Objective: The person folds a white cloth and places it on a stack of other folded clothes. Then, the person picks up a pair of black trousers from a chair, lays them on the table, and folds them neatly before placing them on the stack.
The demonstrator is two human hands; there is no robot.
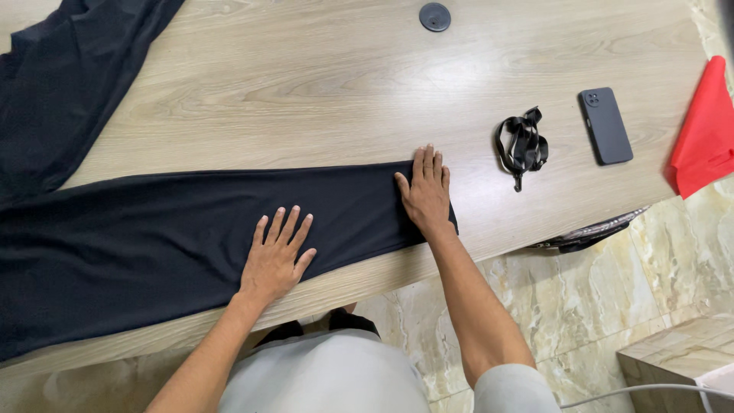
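A long black garment (153, 237) lies flat across the light wooden table (306, 84), running from the left edge to near the middle. My left hand (275, 256) rests palm down on the cloth near the table's front edge, fingers spread. My right hand (424, 191) presses flat on the cloth's right end, fingers together and pointing away from me. Neither hand grips anything. More black fabric (69, 69) lies at the far left corner.
A black strap (522, 145) lies bundled right of the cloth, with a dark phone (605, 125) beyond it. Red cloth (703, 134) hangs at the table's right edge. A round black cap (434, 16) sits at the far edge. Marble floor shows below.
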